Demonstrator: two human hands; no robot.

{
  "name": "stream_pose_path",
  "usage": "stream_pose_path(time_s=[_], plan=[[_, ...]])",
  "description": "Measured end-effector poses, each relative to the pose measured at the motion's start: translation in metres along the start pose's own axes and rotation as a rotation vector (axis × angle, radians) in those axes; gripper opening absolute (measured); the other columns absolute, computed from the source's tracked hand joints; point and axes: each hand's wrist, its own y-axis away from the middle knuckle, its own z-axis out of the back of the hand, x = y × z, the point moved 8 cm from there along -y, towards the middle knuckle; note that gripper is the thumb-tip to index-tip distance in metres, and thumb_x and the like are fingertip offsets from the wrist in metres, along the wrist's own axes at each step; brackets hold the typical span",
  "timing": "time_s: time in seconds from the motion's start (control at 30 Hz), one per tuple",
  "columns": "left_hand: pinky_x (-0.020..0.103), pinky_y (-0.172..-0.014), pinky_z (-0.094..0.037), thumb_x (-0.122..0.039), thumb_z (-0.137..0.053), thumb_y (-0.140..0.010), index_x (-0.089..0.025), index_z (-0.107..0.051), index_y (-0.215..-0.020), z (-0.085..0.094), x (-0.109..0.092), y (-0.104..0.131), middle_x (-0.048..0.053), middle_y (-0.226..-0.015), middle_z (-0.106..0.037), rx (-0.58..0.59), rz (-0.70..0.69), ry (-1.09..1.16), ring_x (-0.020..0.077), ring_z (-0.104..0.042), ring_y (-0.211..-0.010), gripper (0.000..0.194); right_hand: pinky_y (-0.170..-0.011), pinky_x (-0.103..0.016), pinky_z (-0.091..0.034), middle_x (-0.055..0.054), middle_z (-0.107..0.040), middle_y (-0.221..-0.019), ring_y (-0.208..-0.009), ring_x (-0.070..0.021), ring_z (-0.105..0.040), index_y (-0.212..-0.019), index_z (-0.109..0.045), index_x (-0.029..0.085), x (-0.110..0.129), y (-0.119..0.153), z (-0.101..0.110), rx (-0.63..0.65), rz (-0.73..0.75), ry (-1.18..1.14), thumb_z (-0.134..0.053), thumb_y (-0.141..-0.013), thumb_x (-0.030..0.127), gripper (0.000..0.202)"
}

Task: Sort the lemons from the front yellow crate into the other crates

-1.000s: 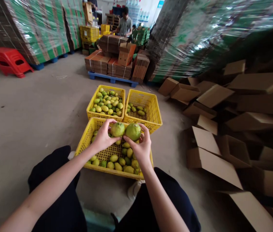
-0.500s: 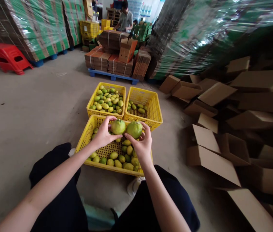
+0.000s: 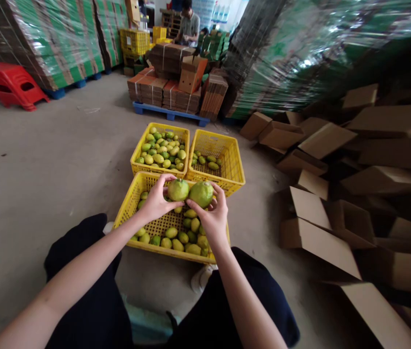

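- While the left hand (image 3: 157, 201) grips one fruit (image 3: 178, 190) and the right hand (image 3: 216, 211) a second fruit (image 3: 201, 195), side by side above the near crate (image 3: 171, 253), light fingertip pressure seems kindest to the skin.
- Two far crates (image 3: 233, 160) stand just beyond its rim; boxes (image 3: 323, 247) crowd the right, while bare floor (image 3: 63, 155) leaves room at left.

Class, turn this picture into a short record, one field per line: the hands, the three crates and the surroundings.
Left hand: holds a paler green fruit in its fingers
Right hand: holds a deeper green fruit
Near crate: yellow, below the hands, partly filled with fruit
Far left crate: yellow, much fruit
Far right crate: yellow, a few fruits
Left floor: red stool
Right side: heaped cardboard boxes
Background: bundled cardboard on a blue pallet; a person behind
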Motion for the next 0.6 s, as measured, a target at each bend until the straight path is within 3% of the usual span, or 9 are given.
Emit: stream_pose_path(time_s=[0.4,0.5,0.6], plan=[[0.04,-0.095,-0.052,-0.025,-0.087,-0.063,-0.023,-0.053,-0.111,0.007,-0.002,-0.002,0.009,-0.123,-0.061,-0.02,-0.036,-0.044,0.0273,-0.06,-0.116,0.06,-0.087,-0.045,-0.055,-0.008,-0.064,-0.124,-0.1,-0.0257,-0.064,-0.118,-0.054,0.028,-0.004,-0.003,0.005,-0.043,0.006,0.066,-0.085,-0.064,0.04,0.064],[0.042,-0.095,-0.052,-0.024,-0.086,-0.066,-0.023,-0.054,-0.113,0.008,-0.001,-0.001,0.009,-0.122,-0.063,-0.019,-0.083,-0.104,0.0274,-0.063,-0.111,0.057,-0.087,-0.046,-0.054,-0.007,-0.066,-0.12,-0.096,-0.0253,-0.064,-0.116,-0.054,0.027,-0.002,-0.003,0.007,-0.076,0.067,0.156,-0.085,-0.064,0.037,0.061],[0.045,-0.099,-0.05,-0.019,-0.085,-0.069,-0.024,-0.056,-0.113,0.008,-0.005,0.001,0.008,-0.118,-0.066,-0.017,-0.192,-0.234,0.028,-0.064,-0.11,0.053,-0.093,-0.05,-0.053,-0.008,-0.067,-0.118,-0.102,-0.0276,-0.065,-0.117,-0.056,0.026,0.006,-0.001,0.005,-0.075,0.219,0.274,-0.081,-0.07,0.029,0.054]])
